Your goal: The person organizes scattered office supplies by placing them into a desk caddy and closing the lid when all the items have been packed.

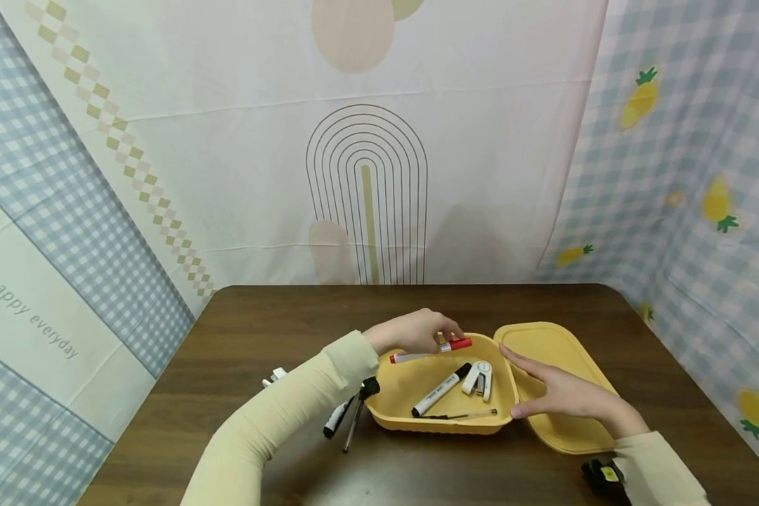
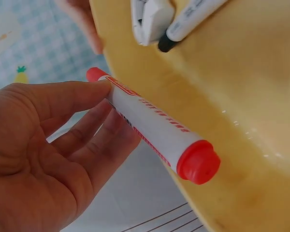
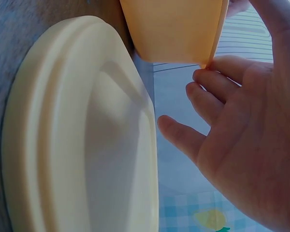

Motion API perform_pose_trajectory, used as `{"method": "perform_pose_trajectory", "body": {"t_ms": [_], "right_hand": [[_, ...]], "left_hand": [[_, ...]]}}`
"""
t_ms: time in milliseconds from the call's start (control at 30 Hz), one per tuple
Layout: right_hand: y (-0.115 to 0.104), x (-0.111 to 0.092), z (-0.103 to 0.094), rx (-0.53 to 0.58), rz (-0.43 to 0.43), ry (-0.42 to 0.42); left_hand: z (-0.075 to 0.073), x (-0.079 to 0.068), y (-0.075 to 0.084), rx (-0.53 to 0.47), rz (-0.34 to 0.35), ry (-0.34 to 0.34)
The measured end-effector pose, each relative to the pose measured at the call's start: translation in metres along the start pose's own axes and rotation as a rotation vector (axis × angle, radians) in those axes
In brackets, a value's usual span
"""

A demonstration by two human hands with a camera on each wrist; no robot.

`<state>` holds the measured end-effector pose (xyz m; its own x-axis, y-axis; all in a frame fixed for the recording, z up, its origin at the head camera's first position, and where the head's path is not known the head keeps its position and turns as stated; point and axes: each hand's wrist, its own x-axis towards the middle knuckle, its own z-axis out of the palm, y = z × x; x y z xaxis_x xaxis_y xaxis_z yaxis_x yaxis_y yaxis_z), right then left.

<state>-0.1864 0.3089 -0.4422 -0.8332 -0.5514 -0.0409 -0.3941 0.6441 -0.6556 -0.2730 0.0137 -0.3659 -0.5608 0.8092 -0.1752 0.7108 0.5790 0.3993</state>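
Observation:
A red-capped white marker (image 1: 417,355) is held above the back of a yellow box (image 1: 388,411) by my left hand (image 1: 417,329). In the left wrist view, the thumb and fingers of the left hand (image 2: 53,145) pinch the marker (image 2: 150,121) near one end. My right hand (image 1: 569,393), fingers spread, touches the box's right rim; the right wrist view shows its fingertips at the edge of the box (image 3: 176,34). Inside the box lie a black-capped marker (image 1: 441,391), a white stapler (image 1: 478,379) and a thin pen (image 1: 464,415).
A yellow lid (image 1: 559,344) lies on the brown table (image 1: 278,309) right of the box, beneath the right hand. Left of the box are another black-and-white marker (image 1: 335,419), a pen (image 1: 353,425) and a white object (image 1: 278,374) partly hidden by the left sleeve.

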Motion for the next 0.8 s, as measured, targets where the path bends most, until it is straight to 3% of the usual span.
{"method": "perform_pose_trajectory", "body": {"t_ms": [433,800], "right_hand": [[0.0,0.0,0.0,0.02,0.013,-0.012],[-0.001,0.001,0.0,0.022,0.008,-0.014]], "left_hand": [[0.016,0.001,-0.007,0.004,-0.029,-0.033],[0.019,0.003,-0.013,0.014,-0.044,-0.021]]}}
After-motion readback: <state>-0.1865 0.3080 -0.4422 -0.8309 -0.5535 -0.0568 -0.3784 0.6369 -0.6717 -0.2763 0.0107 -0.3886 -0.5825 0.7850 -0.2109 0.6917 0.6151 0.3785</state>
